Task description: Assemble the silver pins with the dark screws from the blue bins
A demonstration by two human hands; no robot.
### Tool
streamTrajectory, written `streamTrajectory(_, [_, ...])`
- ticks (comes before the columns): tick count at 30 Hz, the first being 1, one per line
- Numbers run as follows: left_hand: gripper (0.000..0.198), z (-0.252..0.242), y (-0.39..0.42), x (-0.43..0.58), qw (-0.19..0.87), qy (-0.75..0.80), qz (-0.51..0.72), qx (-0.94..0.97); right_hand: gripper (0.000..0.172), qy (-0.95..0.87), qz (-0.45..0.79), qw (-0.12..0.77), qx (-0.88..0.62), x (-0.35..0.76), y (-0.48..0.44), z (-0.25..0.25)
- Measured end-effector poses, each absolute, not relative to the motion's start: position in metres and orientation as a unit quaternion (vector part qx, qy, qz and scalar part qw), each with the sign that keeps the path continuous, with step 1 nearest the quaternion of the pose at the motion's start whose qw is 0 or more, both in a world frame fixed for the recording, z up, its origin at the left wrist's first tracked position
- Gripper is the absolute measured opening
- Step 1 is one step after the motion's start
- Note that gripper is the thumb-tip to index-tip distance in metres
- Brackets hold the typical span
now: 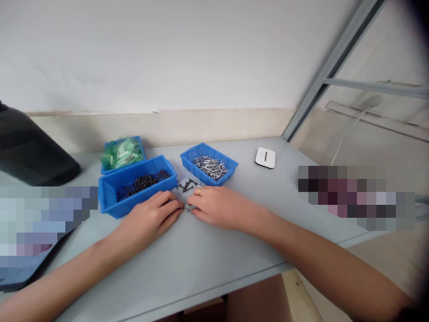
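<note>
My left hand (pixel 156 210) is closed in a pinch on a small dark screw (pixel 183 209), whose end sticks out past the fingertips. Facing it, my right hand (pixel 214 205), with a ring on one finger, has its fingers drawn together close to the screw's tip; what they grip is too small to make out. Just beyond the fingertips lies a loose group of dark screws (pixel 186 185) with a few silver pins. Behind my left hand stands a blue bin (pixel 117 210) holding many dark screws. Another blue bin (pixel 219 182), beyond my right hand, holds silver pins.
A third blue bin (pixel 142 150) with green plastic packaging (pixel 122 153) stands near the wall. At right is a white square device (pixel 265 158). A black cylindrical object (pixel 36 150) leans in at left, above a dark-edged, blurred-out item. A metal frame (pixel 328 80) rises at the right.
</note>
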State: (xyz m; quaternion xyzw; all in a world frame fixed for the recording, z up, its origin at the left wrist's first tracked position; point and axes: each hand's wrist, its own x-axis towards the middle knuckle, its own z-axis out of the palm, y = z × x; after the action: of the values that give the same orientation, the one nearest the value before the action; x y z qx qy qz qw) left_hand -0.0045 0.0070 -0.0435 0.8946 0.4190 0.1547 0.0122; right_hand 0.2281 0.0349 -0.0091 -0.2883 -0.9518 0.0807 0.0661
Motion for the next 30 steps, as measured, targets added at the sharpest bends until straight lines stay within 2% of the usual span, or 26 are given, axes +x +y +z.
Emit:
streamTrajectory(6, [0.024, -0.037, 0.002, -0.001, 0.09, 0.42, 0.222, 0.875, 0.017, -0.94, 0.103, 0.072, -0.317, 0.228, 0.032, -0.002])
streamTrajectory(11, [0.02, -0.029, -0.001, 0.0, 0.141, 0.424, 0.216, 0.868, 0.017, -0.943, 0.09, 0.085, -0.309, 0.227, 0.03, -0.002])
streamTrajectory(19, [0.02, -0.027, -0.002, 0.001, 0.168, 0.433, 0.206, 0.861, 0.016, -0.951, 0.086, 0.105, -0.279, 0.228, 0.03, 0.001])
streamTrajectory(23, [0.02, -0.026, -0.003, 0.002, 0.186, 0.431, 0.206, 0.858, 0.022, -0.962, 0.064, 0.114, -0.241, 0.227, 0.032, -0.004])
streamTrajectory(30, [0.018, -0.025, -0.004, 0.001, 0.18, 0.447, 0.263, 0.836, 0.024, -0.957, 0.052, 0.126, -0.258, 0.228, 0.032, -0.006])
